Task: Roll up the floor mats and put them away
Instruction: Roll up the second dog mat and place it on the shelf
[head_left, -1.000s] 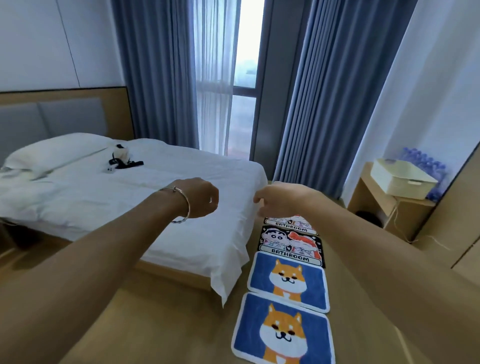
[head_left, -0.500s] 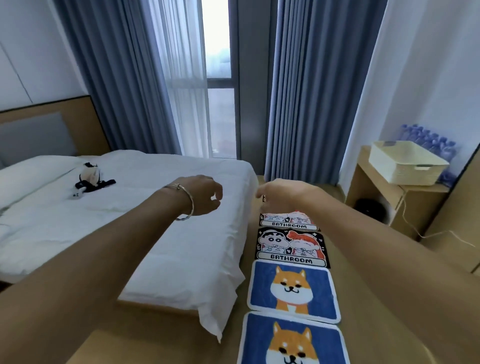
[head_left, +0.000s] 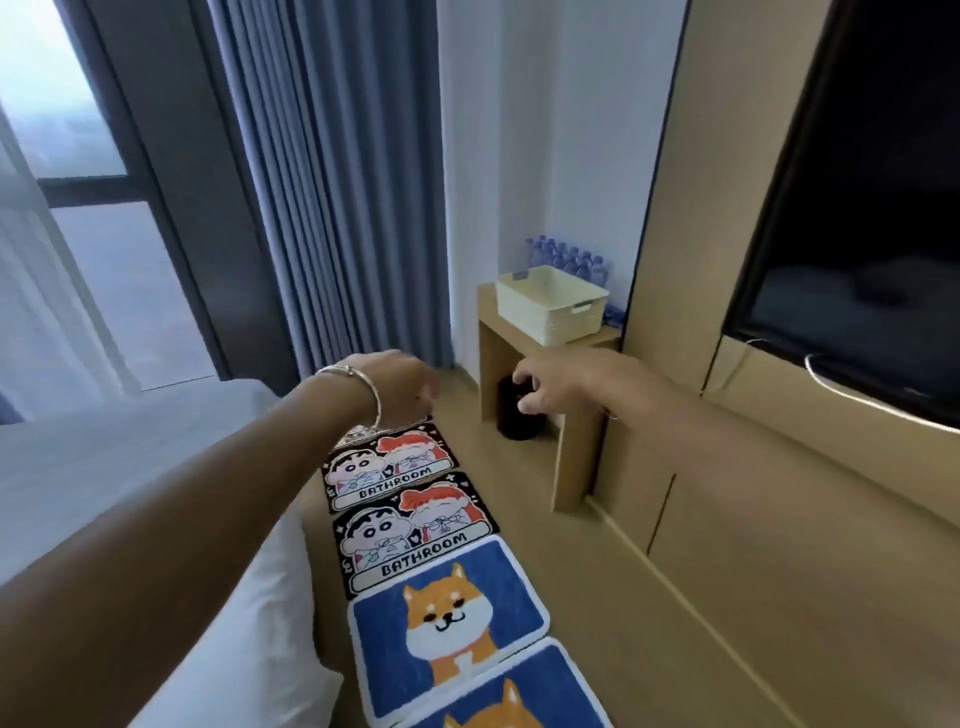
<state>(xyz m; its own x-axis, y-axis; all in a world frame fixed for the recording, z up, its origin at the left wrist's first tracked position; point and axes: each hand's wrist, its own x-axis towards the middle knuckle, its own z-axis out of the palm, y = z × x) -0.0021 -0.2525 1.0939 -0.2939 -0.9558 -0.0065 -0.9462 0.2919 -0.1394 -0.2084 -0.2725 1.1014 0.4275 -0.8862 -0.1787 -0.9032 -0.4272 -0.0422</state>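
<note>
Bedroom floor mats (head_left: 415, 535); L hand (head_left: 402, 382), R hand (head_left: 558, 384) outstretched.

Bedroom, hotel-like: white bed (head_left: 130, 467) left of the left hand (head_left: 410, 384), blue curtains (head_left: 332, 182) beyond both hands, wall TV (head_left: 857, 208) right of the right hand (head_left: 550, 384), small table (head_left: 571, 452) just past it

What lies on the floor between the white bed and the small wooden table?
A row of floor mats beside the bed, then bare wooden floor up to the table; the head view shows it.
</note>
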